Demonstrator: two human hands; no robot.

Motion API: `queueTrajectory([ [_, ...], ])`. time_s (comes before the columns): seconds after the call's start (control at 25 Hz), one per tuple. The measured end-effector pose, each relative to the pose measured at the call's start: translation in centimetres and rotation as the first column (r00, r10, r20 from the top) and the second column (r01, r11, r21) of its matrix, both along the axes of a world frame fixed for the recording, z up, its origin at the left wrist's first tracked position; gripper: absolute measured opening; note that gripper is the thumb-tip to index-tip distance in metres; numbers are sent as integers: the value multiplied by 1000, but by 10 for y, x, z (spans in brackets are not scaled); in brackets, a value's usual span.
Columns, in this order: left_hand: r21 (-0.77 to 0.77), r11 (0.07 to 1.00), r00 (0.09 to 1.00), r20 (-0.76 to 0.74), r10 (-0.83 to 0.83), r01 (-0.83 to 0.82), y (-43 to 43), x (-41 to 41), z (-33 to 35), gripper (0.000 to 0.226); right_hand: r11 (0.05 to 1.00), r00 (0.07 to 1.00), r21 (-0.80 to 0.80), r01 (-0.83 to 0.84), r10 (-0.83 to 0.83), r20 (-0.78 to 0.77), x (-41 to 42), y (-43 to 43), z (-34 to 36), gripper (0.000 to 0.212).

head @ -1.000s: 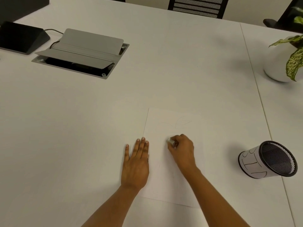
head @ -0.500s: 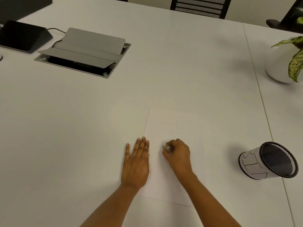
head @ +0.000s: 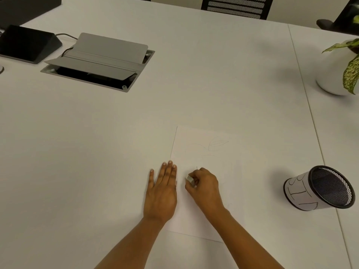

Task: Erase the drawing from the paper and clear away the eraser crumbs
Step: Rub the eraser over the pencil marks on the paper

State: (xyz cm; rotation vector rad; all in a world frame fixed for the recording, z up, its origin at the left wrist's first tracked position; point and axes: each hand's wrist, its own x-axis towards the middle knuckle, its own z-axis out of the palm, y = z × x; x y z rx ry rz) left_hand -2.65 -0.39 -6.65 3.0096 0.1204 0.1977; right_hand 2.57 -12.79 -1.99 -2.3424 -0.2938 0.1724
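Dim, diffuse light from the right, warm grey cast; soft shadows left of mesh cup and plant pot; table seam bows at right edge; paper lines low-contrast; mild softness.

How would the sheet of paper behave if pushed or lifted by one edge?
Probably light and apt to slide: the left hand lies flat across the left edge of the paper, seemingly pinning it, while the right hand grips the eraser. Likely floppy if lifted: it looks thin and lies flush on the table.
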Motion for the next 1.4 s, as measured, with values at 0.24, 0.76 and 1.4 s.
queueTrajectory([
  [0.24, -21, 999, 999, -33, 23, -24, -1, -1, 4, 60, 992, 992, -20, 124, -124, 4, 42, -11, -1, 7],
  [0.76, 6, 1000, 1000, -14, 4, -4, 0, -1, 2, 50, 999, 999, 11, 30, -30, -14, 2, 4, -4, 7],
  [1.4, -39, 999, 999, -35, 6, -8, -1, 0, 4, 55, 994, 993, -88, 71, -61, 104, 19, -1, 1, 11],
])
